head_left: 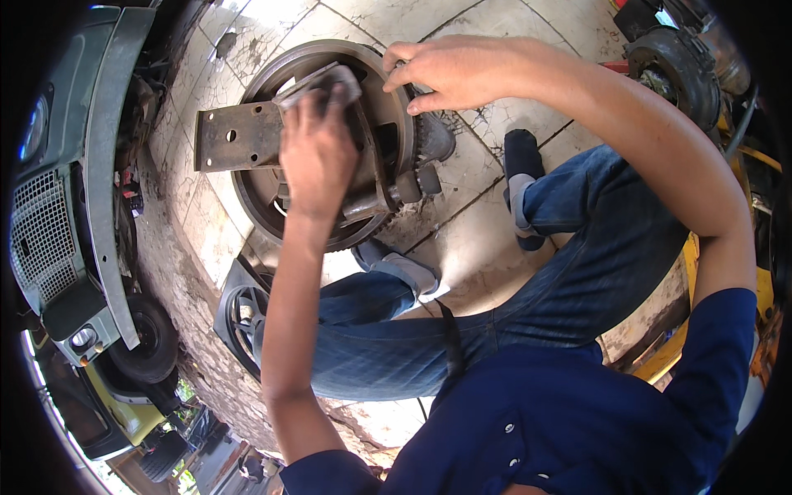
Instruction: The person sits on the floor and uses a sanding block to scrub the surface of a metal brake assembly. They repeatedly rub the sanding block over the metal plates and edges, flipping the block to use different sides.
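A large round metal wheel (264,78) with a toothed edge lies on the tiled floor. Across it rests a rusty steel bracket (239,136) with holes in its flat plate and a thick tube on its near side. My left hand (318,161), blurred by motion, is over the bracket, fingers pressed on a flat grey-brown piece (351,82) whose kind I cannot make out. My right hand (441,74) curls its fingers and thumb at the wheel's far right rim; part of that contact is hidden.
A dark tool-like metal part (435,136) lies against the wheel's right side. My feet (524,165) stand near it. A black fan-like part (241,309) leans by my left leg. Vehicles with a grey bumper (103,165) line the left; machine parts (672,70) crowd the right.
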Available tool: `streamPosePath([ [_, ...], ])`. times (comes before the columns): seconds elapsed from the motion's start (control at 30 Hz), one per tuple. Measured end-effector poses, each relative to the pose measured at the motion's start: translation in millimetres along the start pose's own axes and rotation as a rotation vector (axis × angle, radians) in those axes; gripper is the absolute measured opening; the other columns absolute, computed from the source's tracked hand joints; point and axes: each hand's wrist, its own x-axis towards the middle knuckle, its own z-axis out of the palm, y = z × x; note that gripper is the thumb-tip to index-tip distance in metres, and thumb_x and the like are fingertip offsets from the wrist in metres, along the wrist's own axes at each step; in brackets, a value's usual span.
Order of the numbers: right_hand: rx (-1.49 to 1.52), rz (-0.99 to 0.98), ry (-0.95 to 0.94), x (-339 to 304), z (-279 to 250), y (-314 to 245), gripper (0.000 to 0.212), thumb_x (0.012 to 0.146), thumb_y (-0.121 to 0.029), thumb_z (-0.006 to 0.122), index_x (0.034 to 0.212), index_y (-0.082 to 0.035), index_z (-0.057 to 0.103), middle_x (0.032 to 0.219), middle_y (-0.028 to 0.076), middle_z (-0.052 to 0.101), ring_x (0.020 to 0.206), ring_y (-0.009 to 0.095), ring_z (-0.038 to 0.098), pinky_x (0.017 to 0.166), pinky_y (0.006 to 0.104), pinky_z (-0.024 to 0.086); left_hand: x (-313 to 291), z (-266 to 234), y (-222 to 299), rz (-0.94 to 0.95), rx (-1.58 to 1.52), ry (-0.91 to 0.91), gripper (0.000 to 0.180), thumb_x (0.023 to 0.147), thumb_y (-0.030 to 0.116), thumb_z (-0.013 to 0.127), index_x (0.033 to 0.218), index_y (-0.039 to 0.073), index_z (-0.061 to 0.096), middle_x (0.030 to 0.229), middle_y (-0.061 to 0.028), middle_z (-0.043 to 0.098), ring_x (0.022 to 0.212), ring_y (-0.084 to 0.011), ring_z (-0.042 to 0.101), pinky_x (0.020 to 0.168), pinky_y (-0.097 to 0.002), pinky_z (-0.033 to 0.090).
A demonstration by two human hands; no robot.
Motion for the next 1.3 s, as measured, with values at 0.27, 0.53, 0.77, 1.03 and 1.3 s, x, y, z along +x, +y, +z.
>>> streamPosePath([
  [0.27, 0.03, -0.023, 0.026, -4, 5, 7, 0.042, 0.094, -0.022, 0.069, 0.13, -0.003, 0.063, 0.134, 0.01, 0.053, 0.106, 0.032, 0.066, 0.095, 0.0449, 0.051, 4, -6, -20, -0.069, -0.065, -0.031, 0.034, 0.092, 0.009, 0.063, 0.125, 0.011, 0.069, 0.117, -0.0147, 0.064, 0.107, -0.0352, 0.064, 0.085, -0.0444, 0.061],
  [0.53, -0.005, -0.028, 0.017, -3, 2, 9, 0.042, 0.094, -0.022, 0.068, 0.132, -0.004, 0.062, 0.138, 0.009, 0.052, 0.108, 0.032, 0.065, 0.096, 0.045, 0.051, 2, -12, 9, -0.017, -0.037, -0.029, 0.03, 0.094, 0.018, 0.064, 0.123, 0.011, 0.071, 0.118, -0.016, 0.066, 0.108, -0.0327, 0.065, 0.084, -0.0458, 0.061],
  [0.77, 0.038, -0.014, -0.005, -3, 4, 4, 0.041, 0.096, -0.021, 0.067, 0.132, -0.004, 0.061, 0.14, 0.009, 0.05, 0.109, 0.033, 0.065, 0.098, 0.0454, 0.05, -7, -8, -19, -0.128, 0.037, -0.052, 0.034, 0.097, 0.025, 0.063, 0.127, 0.01, 0.068, 0.122, -0.0192, 0.064, 0.114, -0.0353, 0.064, 0.088, -0.0482, 0.06],
  [1.03, 0.021, -0.042, 0.006, -2, 4, 11, 0.042, 0.096, -0.023, 0.067, 0.133, -0.004, 0.06, 0.14, 0.009, 0.05, 0.112, 0.033, 0.064, 0.098, 0.0451, 0.051, -4, -11, -12, -0.145, -0.19, -0.127, 0.045, 0.098, 0.035, 0.062, 0.134, 0.009, 0.063, 0.132, -0.0241, 0.06, 0.123, -0.0423, 0.059, 0.102, -0.049, 0.052],
  [1.3, -0.02, -0.035, 0.019, -3, 5, 10, 0.043, 0.096, -0.023, 0.067, 0.134, -0.006, 0.06, 0.141, 0.008, 0.05, 0.111, 0.031, 0.065, 0.1, 0.0442, 0.052, -7, -20, 18, -0.037, -0.233, -0.121, 0.051, 0.101, 0.044, 0.057, 0.136, 0.007, 0.062, 0.138, -0.0319, 0.055, 0.131, -0.0492, 0.052, 0.106, -0.0524, 0.047],
])
